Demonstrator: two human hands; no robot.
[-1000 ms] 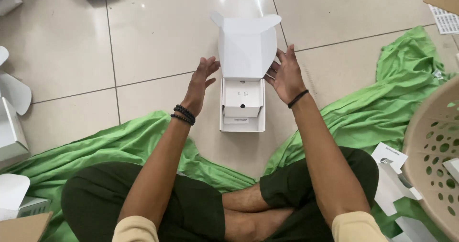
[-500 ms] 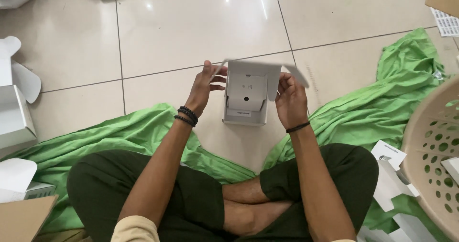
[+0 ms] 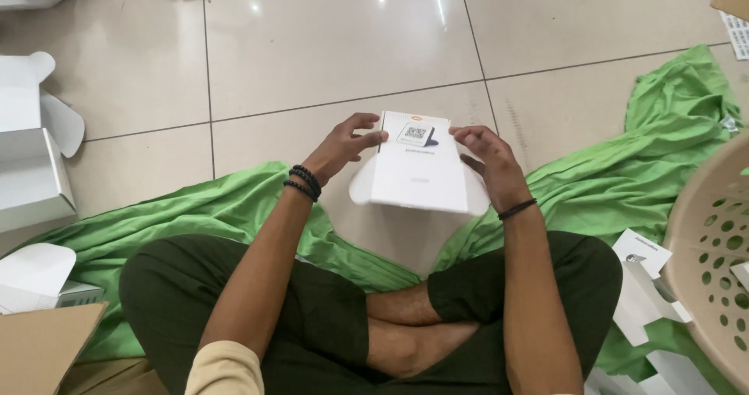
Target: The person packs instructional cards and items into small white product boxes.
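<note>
A: Hands? Left hand (image 3: pixel 341 147) and right hand (image 3: pixel 488 165) are each pinching a side edge of the small white cardboard box (image 3: pixel 417 165), held above the green cloth (image 3: pixel 195 208) and tiled floor (image 3: pixel 328 44).

B: Rounded side flaps are sticking out. Thumbs should be tucking them squarely, keeping both grips level.

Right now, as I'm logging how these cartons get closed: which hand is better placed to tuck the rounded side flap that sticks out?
Probably the left hand. The clearer rounded flap juts from the white box on its lower left, just below that hand. The right hand grips the opposite edge, steadying it.
</note>
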